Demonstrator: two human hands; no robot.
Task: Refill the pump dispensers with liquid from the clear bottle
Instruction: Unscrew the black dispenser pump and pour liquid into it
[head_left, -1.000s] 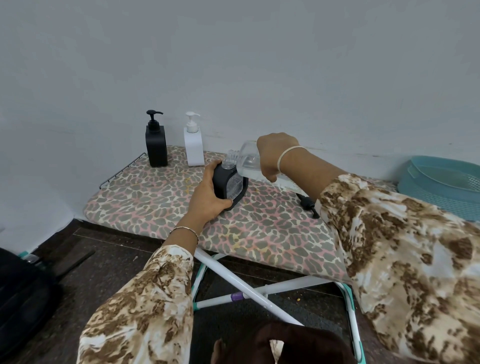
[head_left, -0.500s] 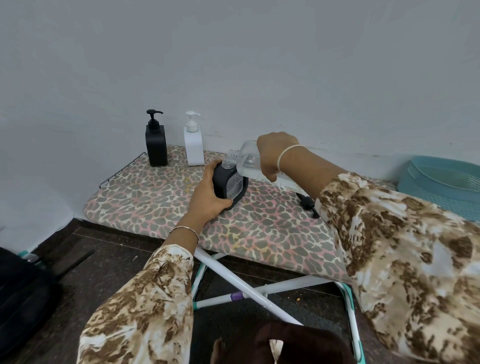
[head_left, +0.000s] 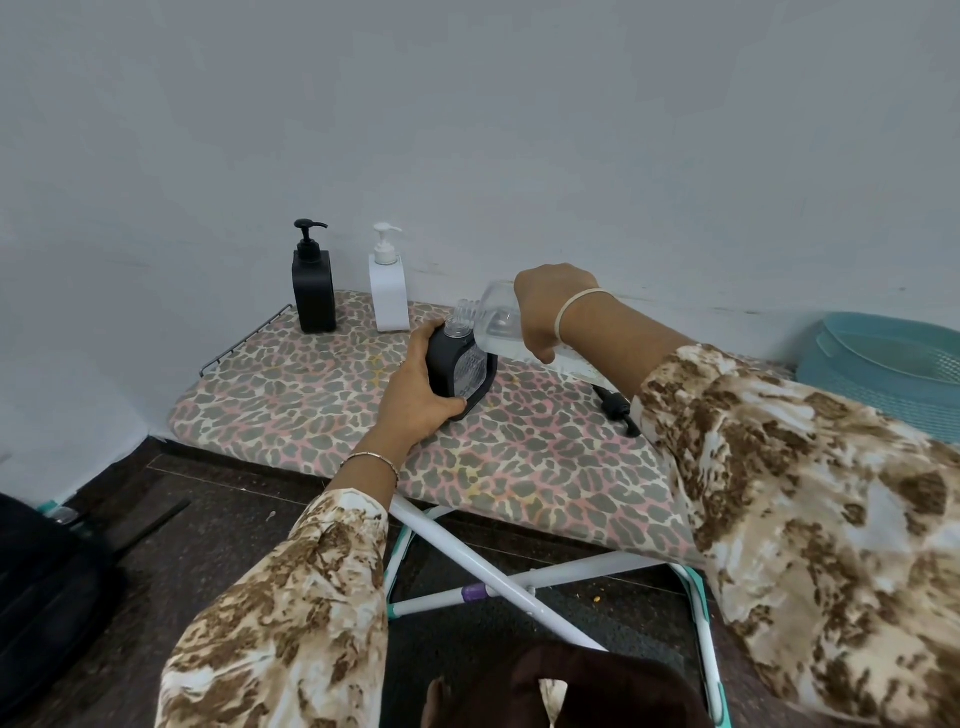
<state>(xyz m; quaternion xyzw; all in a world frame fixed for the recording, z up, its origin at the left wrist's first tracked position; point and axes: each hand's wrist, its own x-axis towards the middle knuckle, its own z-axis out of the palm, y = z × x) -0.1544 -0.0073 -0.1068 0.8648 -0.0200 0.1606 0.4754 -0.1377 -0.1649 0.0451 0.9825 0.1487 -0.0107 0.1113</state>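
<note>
Nearest you, a dark brown cloth (head_left: 597, 686) fills the bottom edge. Your two patterned sleeves reach forward over a dark speckled floor (head_left: 234, 519). A black bag (head_left: 47, 587) sits on that floor at your far left. Crossed white legs (head_left: 493, 577) with teal trim hold up a low ironing board (head_left: 311, 410) covered in leopard-print fabric. Its far edge lies along the wall.

On the board, your left hand (head_left: 410, 405) wraps round the dark dispenser (head_left: 460, 371), fingers curled on its left side and thumb along the lower front. The dispenser rests on the cover, leaning a little, with its top open and no pump in it. Your right hand (head_left: 545, 312) has its fingers curled over the clear bottle (head_left: 493, 325). It grips the bottle tipped well over, so the threaded neck sits right at the dispenser's opening. Clear liquid lies along the bottle's lower side; you cannot tell whether any is running out.

Near the dispenser's right side, partly behind your right forearm, a black pump piece (head_left: 615, 410) lies on the cover.

Farther back, near the board's far left corner, a black pump dispenser (head_left: 313, 291) and a white pump dispenser (head_left: 388, 293) stand upright side by side, pumps on. A teal basket (head_left: 883, 364) sits at the far right. The pale grey wall (head_left: 467, 130) fills the upper half.
</note>
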